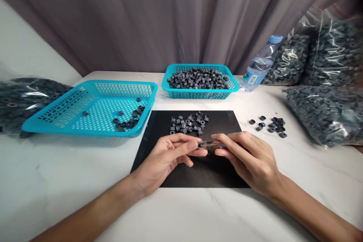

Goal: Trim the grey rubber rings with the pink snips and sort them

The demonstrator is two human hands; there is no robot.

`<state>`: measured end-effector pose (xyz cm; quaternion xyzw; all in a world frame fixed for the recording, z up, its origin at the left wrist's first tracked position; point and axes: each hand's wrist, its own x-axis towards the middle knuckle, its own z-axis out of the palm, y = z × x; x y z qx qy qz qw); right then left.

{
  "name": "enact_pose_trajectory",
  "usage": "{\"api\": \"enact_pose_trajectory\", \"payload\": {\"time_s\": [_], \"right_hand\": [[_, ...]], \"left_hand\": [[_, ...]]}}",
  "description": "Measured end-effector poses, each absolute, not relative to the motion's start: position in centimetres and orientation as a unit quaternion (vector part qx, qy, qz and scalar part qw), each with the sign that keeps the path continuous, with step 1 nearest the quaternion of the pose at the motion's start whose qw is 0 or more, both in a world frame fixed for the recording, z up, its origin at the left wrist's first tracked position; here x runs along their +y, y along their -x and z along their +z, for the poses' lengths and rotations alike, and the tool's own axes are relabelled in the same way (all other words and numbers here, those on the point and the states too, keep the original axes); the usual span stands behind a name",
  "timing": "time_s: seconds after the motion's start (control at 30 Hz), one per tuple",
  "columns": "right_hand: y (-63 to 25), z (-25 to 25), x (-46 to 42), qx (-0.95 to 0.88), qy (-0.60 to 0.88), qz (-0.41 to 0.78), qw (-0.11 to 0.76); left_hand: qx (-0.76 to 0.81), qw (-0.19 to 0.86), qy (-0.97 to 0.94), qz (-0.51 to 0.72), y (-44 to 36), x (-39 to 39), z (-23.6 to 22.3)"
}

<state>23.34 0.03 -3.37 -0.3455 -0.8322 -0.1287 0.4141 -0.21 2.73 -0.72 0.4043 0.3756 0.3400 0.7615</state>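
My left hand [172, 153] pinches a small dark grey plastic piece [199, 145] between thumb and fingers, mostly covered by the fingertips. From the right, my right hand [252, 157] is closed around a small metal-bladed tool [210, 144]. Its shiny tip reaches the piece in my left hand; whether it is a knife or snips I cannot tell. Both hands are above a black mat [193, 176]. Just beyond them on the mat lies a loose heap of short grey hollow cylinders [187, 123].
At left stands a turquoise basket [93, 134] with some grey pieces. A fuller turquoise basket [201, 91] sits at the back beside a water bottle [259, 66]. Loose dark pieces [272, 125] lie right of the mat. Filled plastic bags [326, 113] flank the right; another bag [31, 96] lies left.
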Motion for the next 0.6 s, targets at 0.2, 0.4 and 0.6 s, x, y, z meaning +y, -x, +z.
{"api": "enact_pose_trajectory", "payload": {"time_s": [0.2, 0.4, 0.6], "right_hand": [[-23.26, -3.16, 0.14, -0.833, 0.345, -0.145, 0.407], [-23.25, -2.93, 0.07, -0.834, 0.340, -0.154, 0.407], [-23.23, -3.05, 0.16, -0.834, 0.341, -0.150, 0.407]], "left_hand": [[0.384, 0.754, -0.409, 0.341, 0.01, 2.79, -0.55], [0.393, 0.753, -0.404, 0.339, -0.10, 2.78, -0.31], [0.392, 0.753, -0.408, 0.336, 0.02, 2.74, -0.31]]}}
